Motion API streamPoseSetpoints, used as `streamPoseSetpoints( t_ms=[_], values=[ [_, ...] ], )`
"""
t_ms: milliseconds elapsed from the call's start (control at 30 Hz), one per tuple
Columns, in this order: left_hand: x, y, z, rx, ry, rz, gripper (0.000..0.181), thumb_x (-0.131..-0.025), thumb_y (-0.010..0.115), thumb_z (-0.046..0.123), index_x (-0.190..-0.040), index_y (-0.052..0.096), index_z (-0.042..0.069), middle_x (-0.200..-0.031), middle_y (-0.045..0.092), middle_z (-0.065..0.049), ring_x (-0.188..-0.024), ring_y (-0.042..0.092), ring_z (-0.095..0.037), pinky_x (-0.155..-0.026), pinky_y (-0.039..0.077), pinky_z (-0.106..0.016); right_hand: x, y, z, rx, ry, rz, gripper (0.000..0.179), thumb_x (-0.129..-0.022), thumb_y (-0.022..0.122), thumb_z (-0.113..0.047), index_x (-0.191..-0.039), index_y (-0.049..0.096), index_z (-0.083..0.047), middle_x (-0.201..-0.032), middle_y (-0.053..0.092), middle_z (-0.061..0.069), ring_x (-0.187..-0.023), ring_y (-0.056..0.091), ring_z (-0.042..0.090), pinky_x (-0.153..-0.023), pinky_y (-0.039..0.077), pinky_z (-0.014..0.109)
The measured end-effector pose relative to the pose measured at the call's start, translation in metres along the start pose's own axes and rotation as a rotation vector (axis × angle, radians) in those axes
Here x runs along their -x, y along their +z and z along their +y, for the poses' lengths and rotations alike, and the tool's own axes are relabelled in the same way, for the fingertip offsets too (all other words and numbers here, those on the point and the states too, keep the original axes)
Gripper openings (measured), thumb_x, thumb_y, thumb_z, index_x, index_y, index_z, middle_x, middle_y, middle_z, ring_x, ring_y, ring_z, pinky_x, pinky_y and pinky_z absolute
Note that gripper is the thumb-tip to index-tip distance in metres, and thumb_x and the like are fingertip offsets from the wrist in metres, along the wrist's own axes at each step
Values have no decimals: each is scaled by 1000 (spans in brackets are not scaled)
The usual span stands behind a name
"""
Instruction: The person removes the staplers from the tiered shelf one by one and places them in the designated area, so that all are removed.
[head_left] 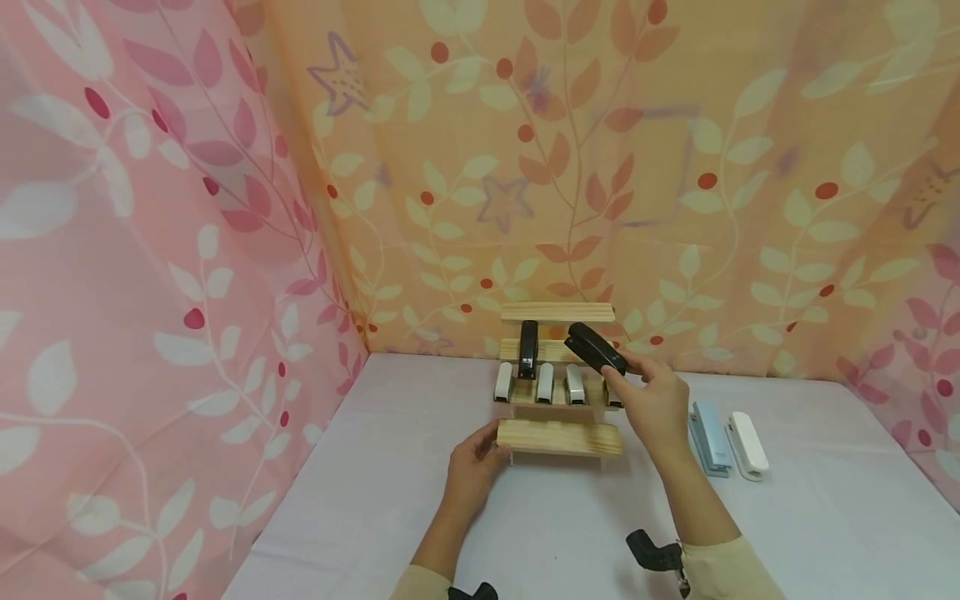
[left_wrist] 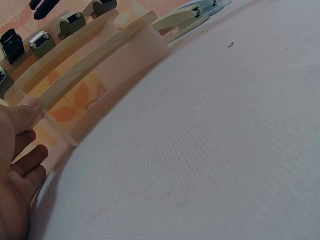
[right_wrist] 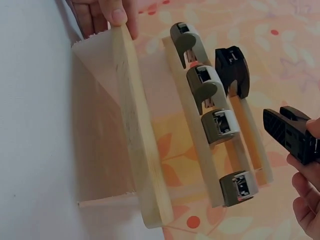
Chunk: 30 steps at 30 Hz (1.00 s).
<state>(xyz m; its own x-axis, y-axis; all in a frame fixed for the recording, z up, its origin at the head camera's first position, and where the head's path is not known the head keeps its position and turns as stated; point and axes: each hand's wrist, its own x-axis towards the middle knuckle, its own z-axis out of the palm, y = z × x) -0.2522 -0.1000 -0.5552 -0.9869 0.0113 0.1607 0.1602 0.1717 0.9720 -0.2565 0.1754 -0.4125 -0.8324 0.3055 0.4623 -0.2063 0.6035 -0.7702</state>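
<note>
A tiered wooden rack (head_left: 558, 437) stands on the table, its pale boards rising in steps toward the back. My left hand (head_left: 472, 471) grips the left end of its lowest board, thumb against the wood in the left wrist view. Above the right part of the rack, my right hand (head_left: 656, 404) holds a black stapler (head_left: 596, 346) tilted, apart from the boards. Another black stapler (right_wrist: 232, 72) sits on a higher board toward the left. Several small white-and-grey staplers (head_left: 545, 383) line the board below it; the rightmost is partly hidden by my right hand in the head view.
To the right of the rack, a light blue stapler (head_left: 710, 439) and a white stapler (head_left: 747, 447) lie side by side on the white tabletop (head_left: 375, 500). A patterned orange curtain (head_left: 450, 167) hangs close behind the rack, and a pink one (head_left: 150, 292) at the left.
</note>
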Motion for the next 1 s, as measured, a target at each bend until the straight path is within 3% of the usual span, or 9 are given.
streamPoseSetpoints(
  t_ms=[367,733,1000],
  values=[
    [1,0,2,-7,-7,8,61,-88,79,35,-142,61,14,-144,62,-6,-139,53,-25,-118,42,-41,15,-29,-11,-14,-89,16,38,-88,83,-30,-118,76,-8,-111,73,11,-102,59,29,-79,44,35],
    [-2,-2,2,-15,8,12,58,-89,79,32,-142,61,16,-143,63,-6,-138,54,-27,-117,43,-42,25,-59,-12,14,-114,65,37,-84,87,-20,-117,77,-7,-109,73,9,-101,58,19,-80,42,27],
    [0,-1,2,-7,-10,12,59,-88,80,32,-142,61,15,-142,63,-6,-138,55,-27,-117,43,-42,30,-89,-1,93,-148,70,38,-82,89,-22,-116,78,-11,-112,73,6,-99,49,-15,-81,39,21]
  ],
)
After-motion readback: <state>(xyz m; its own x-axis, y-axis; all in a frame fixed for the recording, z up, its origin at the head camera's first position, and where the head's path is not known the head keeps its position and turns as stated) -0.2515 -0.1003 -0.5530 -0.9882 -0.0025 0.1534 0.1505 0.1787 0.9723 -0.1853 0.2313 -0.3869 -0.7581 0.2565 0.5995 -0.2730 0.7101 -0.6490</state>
